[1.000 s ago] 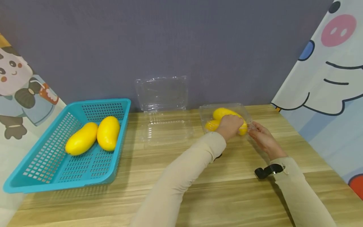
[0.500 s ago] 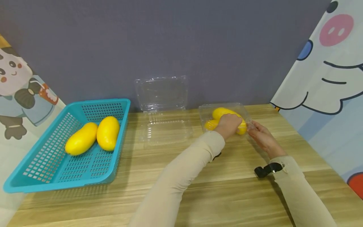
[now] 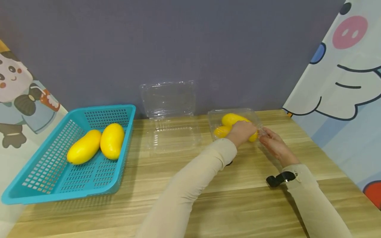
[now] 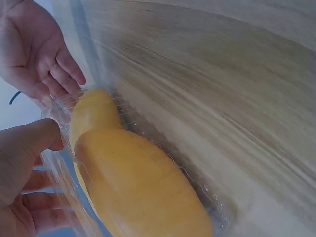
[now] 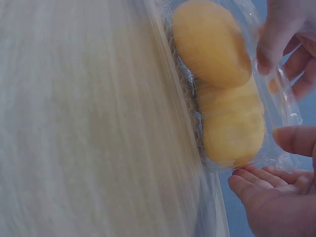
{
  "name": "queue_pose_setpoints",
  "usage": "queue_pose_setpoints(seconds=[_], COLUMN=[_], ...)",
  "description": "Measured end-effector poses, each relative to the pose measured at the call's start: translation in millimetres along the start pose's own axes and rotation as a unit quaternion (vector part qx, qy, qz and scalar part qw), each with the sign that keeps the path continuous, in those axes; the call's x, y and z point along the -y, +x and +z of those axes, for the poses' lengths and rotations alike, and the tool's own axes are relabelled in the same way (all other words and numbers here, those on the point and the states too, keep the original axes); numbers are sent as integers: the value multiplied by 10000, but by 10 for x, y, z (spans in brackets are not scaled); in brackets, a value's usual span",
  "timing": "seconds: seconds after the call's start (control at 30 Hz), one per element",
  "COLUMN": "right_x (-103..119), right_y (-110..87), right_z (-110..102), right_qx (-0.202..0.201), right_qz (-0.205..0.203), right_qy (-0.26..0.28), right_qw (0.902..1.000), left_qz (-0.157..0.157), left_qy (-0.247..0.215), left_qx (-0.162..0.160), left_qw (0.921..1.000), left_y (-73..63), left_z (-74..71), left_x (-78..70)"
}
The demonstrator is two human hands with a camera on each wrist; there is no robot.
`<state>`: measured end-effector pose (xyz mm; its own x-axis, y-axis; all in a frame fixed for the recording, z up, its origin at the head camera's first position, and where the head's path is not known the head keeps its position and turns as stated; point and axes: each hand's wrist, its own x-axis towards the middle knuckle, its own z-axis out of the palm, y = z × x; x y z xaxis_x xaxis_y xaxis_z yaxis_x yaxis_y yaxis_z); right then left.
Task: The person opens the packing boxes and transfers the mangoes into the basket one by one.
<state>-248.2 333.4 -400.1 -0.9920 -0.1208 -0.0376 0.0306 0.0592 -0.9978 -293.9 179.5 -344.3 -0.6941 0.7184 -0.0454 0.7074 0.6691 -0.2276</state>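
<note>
At the back right of the table, a clear plastic clamshell container (image 3: pixel 252 115) holds two yellow mangoes (image 3: pixel 233 119), lying against each other. My left hand (image 3: pixel 242 131) reaches over its front, pinching the clear edge between thumb and fingers, as the left wrist view shows with the container's edge (image 4: pixel 55 165) in the grip. On the right, my right hand (image 3: pixel 275 147) holds a corner of the same container. In the right wrist view its fingers (image 5: pixel 252 182) lie under that corner with the thumb above. My left hand partly hides the mangoes in the head view.
A second clear clamshell container (image 3: pixel 175 137) stands with its lid up against the grey back wall (image 3: pixel 178 43). To the left, a blue plastic basket (image 3: pixel 123 162) holds two more mangoes (image 3: pixel 112 141). Printed cartoon panels flank the wooden table (image 3: pixel 238 205).
My left hand has shifted slightly to the right along the container, closer to my right hand. The right hand keeps its place at the corner. The head view has drifted a little.
</note>
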Motion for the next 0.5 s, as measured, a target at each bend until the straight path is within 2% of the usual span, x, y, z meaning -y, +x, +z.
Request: queue_pose_setpoints(seconds=[0.13,0.3,0.5], right_x=[0,-3,-11], right_y=[-7,11,24], right_z=[16,32,25], right_qx=[-45,-34,-77], right_qz=[80,285,273], right_qy=[-142,-192,-187], right_qw=[9999,9994,9994], left_qz=[91,41,97], left_qy=[-108,-100,-234], left_qx=[2,-104,-139], left_qw=[9999,9999,9996], left_y=[1,-3,-46], left_z=[-4,3,19], left_x=[18,76,152])
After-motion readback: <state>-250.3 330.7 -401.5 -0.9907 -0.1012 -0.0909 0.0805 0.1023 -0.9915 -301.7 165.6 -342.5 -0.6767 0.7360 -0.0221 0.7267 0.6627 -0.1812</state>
